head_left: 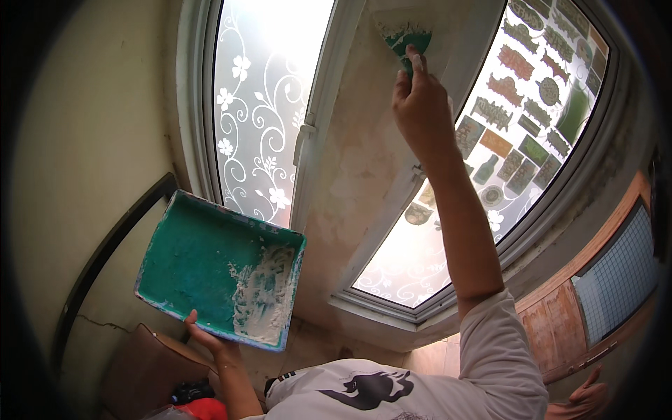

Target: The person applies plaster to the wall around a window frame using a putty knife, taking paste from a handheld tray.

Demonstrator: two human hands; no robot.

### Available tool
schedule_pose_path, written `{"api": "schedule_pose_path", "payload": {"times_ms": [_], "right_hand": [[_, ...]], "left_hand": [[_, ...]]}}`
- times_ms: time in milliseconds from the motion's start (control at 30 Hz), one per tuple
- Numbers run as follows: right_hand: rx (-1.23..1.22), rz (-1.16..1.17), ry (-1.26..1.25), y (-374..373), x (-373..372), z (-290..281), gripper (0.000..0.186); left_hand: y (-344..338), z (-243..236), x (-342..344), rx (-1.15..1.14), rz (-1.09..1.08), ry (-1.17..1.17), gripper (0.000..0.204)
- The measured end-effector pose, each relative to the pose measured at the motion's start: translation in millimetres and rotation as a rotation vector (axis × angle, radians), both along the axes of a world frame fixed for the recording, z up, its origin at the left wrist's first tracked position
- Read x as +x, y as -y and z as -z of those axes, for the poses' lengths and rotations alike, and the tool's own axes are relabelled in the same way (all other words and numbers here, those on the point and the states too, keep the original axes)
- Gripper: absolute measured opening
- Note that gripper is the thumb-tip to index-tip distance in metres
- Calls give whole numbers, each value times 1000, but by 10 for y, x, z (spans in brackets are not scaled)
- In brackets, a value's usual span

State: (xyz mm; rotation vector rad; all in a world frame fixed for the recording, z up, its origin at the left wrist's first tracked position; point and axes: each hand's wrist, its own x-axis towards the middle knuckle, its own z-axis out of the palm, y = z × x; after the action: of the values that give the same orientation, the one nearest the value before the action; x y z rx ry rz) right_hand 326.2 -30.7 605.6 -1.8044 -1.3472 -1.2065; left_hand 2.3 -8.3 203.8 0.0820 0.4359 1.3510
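Observation:
My left hand (204, 338) grips the near edge of a green rectangular tray (189, 259), thumb over the rim and the other fingers hidden beneath. White putty (269, 297) is smeared along the tray's right side. Raised high, my right hand (423, 105) is closed round the handle of a green putty knife (406, 40). The knife's broad blade, with white putty on it, lies at the upper part of the patchy wall strip (350, 168) between two windows; whether it touches cannot be made out.
A frosted window with white flower patterns (262, 119) stands left of the strip, its handle jutting out. On the right is a window (518, 119) covered with stickers. A dark rail (105, 259) and brown chair (150, 367) are at left, a wooden cabinet (549, 322) at right.

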Motion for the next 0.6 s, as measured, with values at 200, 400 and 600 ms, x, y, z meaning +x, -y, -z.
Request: {"api": "schedule_pose_path", "payload": {"times_ms": [200,400,600], "right_hand": [[-68,25,-99,153,-9,809,47],[-16,-89,-85,312,-144,1075,52],[119,-85,-61,-88,-143,611,50]], "left_hand": [[9,-3,-23,-25,30,22,70],[-19,63,-80,-37,24,39,71],[-37,73,-84,-38,32,58,70]]}}
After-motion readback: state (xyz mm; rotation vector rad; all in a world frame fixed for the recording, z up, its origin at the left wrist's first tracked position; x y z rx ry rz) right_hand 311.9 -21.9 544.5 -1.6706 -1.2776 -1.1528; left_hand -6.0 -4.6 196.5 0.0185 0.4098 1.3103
